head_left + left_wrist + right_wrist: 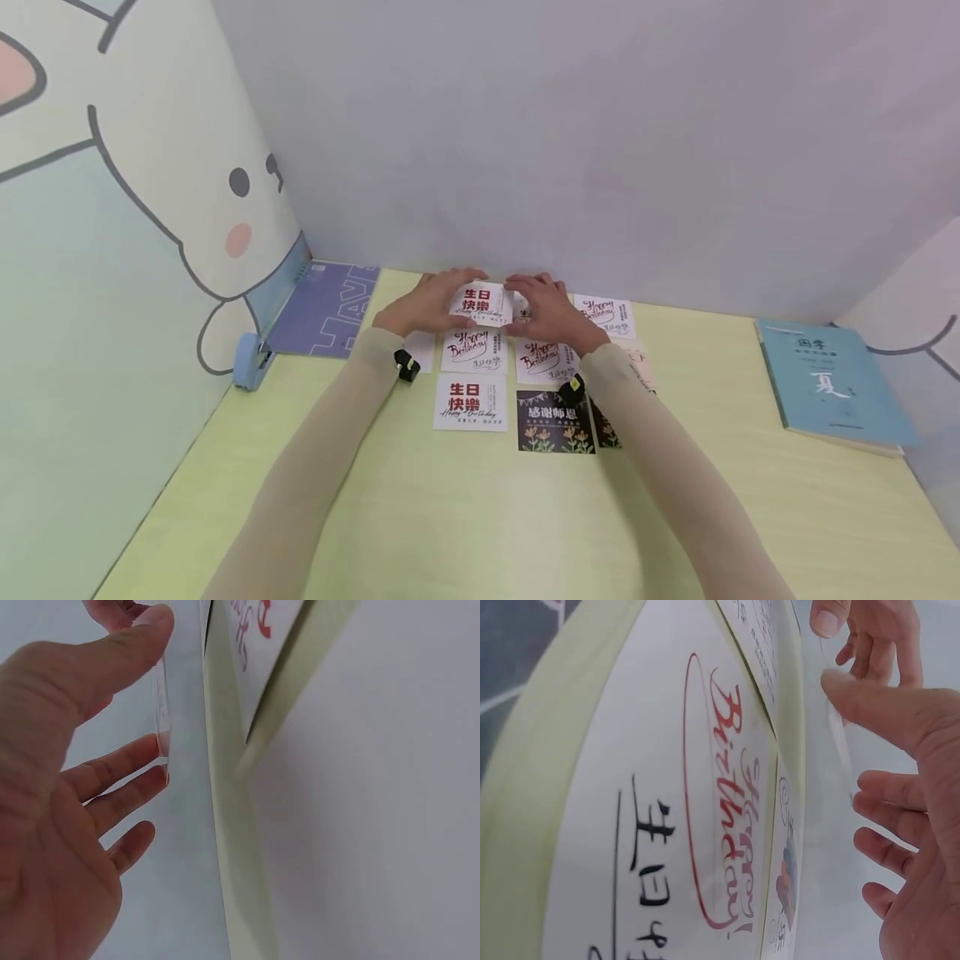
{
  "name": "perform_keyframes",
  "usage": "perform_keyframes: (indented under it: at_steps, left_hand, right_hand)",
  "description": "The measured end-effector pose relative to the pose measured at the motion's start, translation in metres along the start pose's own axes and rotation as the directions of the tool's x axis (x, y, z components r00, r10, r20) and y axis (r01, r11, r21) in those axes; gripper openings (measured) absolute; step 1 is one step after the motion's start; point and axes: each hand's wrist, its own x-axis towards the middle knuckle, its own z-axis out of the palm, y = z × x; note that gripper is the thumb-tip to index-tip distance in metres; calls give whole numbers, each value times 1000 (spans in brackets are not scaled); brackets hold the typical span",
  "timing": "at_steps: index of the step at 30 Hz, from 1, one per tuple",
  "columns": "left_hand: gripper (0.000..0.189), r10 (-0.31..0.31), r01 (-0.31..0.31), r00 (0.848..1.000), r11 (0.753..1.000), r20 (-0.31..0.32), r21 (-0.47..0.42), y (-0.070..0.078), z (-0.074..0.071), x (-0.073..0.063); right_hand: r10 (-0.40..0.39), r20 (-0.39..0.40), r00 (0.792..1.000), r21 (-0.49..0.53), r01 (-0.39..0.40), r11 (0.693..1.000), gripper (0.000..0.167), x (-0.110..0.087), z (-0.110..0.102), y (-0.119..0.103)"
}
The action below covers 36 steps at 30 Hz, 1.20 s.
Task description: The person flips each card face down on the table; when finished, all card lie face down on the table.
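A white birthday card (486,302) with red Chinese characters is held between both hands at the back of the table. My left hand (429,305) pinches its left side, thumb at the near edge and fingers at the far one. On the opposite side my right hand (553,313) grips it the same way. Seen from the left wrist, the card (163,712) is edge-on and raised off the table. Below it lie "Happy Birthday" cards (474,350) (727,750), and nearer stand out another red-lettered card (470,402) and a black flowered card (556,422).
More cards, one white (606,317), lie partly behind the right arm. A purple folder (322,308) is at the back left, beside a blue clip-like object (250,361). On the right lies a blue book (836,383). The wall (585,150) rises right behind the cards.
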Motion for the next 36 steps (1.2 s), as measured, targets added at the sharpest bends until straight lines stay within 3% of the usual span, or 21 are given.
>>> perform_keyframes:
  at_steps: [13,17,22,26,29,34,36]
  left_hand:
    - [94,43,-43,999,998,7,-46,13,7,10]
    - [94,32,-33,999,998,-6,-47,14,8,8]
    - [90,32,-40,995,996,-95,-81,9,7,3]
    - [78,33,-50,984,994,-177,-93,8,8,0]
    - [76,72,-104,966,987,-248,-119,10,8,-1]
    - [72,170,-260,923,938,-347,-232,16,3,1]
    - [71,175,-280,921,918,-347,-280,17,1,1]
  right_hand:
    - [-21,-30,999,45,22,999,83,-4,-6,-2]
    - [-20,-69,997,147,30,989,88,-5,-2,1]
    - [51,-104,993,318,-16,948,98,-10,-1,2]
    - [80,-88,993,373,-42,927,98,-10,-2,1]
    - [78,-56,995,374,-52,926,97,-10,-1,0]
    - [51,-5,999,414,-44,909,94,-8,0,-1]
    - [50,11,999,438,-50,898,94,-8,-1,-2]
